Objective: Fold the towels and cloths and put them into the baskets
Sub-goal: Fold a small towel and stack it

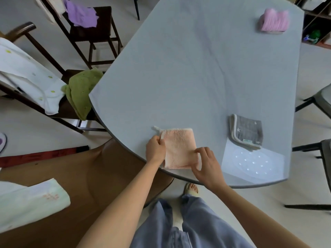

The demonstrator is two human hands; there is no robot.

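Peach terry, already doubled into a small square, the peach cloth lies at the near edge of the grey table, its white hanging loop poking out at the far left corner. The left hand pinches the cloth's left edge just below that loop, fingers curled over the hem; the right hand has its fingers bent down on the near right corner, pinning or pinching it, which of the two I cannot tell. By the look of it this fold is nearly finished. To the right, a folded grey star cloth sits partly on a white sheet, and a folded pink towel rests at the far right corner. Plenty seems left: a green towel and a white spotted cloth hang over a chair on the left, a purple cloth on a farther one. No basket is in view, and nothing crowds the hands.
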